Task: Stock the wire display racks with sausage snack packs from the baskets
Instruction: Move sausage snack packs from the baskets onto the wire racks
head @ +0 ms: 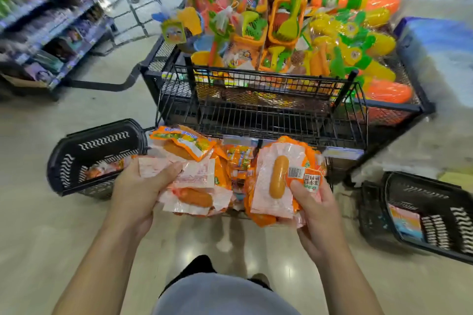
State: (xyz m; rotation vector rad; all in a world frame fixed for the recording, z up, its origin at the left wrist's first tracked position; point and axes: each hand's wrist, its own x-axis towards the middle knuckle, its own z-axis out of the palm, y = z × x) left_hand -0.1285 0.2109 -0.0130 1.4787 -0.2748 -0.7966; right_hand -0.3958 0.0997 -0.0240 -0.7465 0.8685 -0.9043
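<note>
Two hands — left hand (143,186) and right hand (311,208) — each grasp sausage packs (275,181), carrying them; next, lowering into the wire rack (258,115) at twelve o'clock.

One view, head-worn, wide-angle. It looks forward and steeply down from above the person's own torso. Both forearms run up from the bottom edge to the left grip (139,186) and right grip (316,210) near frame centre, close to the lens, with packs (273,181) held in them. Wire rack (256,120) is just beyond the grips, seen from above and in front. Toys (284,23) are further beyond, toward the top edge. Left basket (99,146) is just left of the left grip. Right basket (435,215) is well right of the right grip. Both are on the floor (38,225). Shelves (51,20) are far beyond-left. The edges bend and blur, and the centre is sharper.
</note>
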